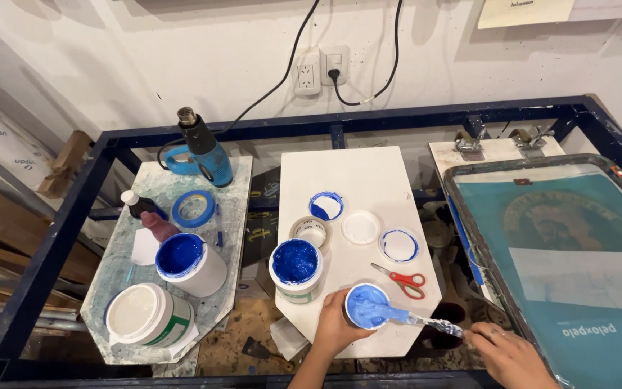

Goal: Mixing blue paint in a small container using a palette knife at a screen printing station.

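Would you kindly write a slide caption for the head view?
Left hand steadies a small tub of light-blue ink while the right hand stirs it with a spatula.

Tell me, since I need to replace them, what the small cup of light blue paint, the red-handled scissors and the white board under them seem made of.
The small cup of light blue paint, held by the left hand, looks like thin white plastic, smooth-rimmed. The red-handled scissors show shiny metal blades with glossy plastic grips. The white board looks matte and rigid, probably coated wood or laminate; its core is not visible.
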